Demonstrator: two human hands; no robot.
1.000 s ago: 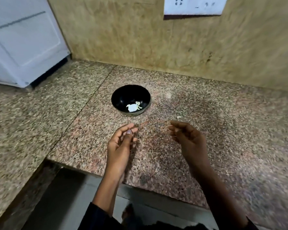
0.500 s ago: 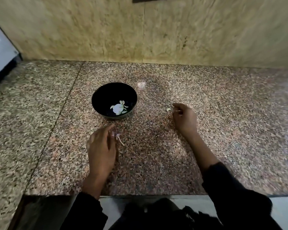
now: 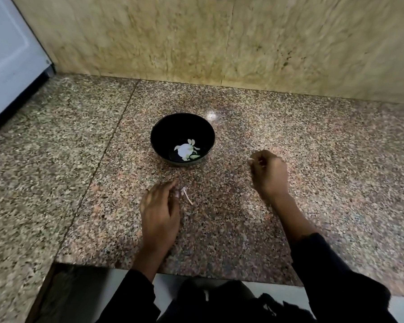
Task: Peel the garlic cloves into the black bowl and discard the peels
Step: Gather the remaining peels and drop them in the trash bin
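Note:
The black bowl (image 3: 173, 129) stands on the speckled granite counter (image 3: 313, 159), and peeled white garlic cloves (image 3: 186, 150) lie in its bottom. My left hand (image 3: 160, 213) rests low on the counter in front of the bowl. Its fingertips pinch a thin pale garlic peel (image 3: 187, 196) that trails onto the stone. My right hand (image 3: 269, 174) hovers to the right of the bowl with curled fingers. A tiny pale scrap of peel (image 3: 249, 162) appears to sit between its fingertips. Neither hand touches the bowl.
A white appliance (image 3: 7, 54) stands at the back left. The beige tiled wall (image 3: 219, 38) closes the back. A seam (image 3: 112, 148) in the counter runs left of the bowl. The counter's front edge (image 3: 196, 272) lies just below my wrists.
Both hands dropped to the counter and closed on bits of peel. The right hand then lifted off the stone with its fingers curled. The camera view shifted; the bowl stayed put.

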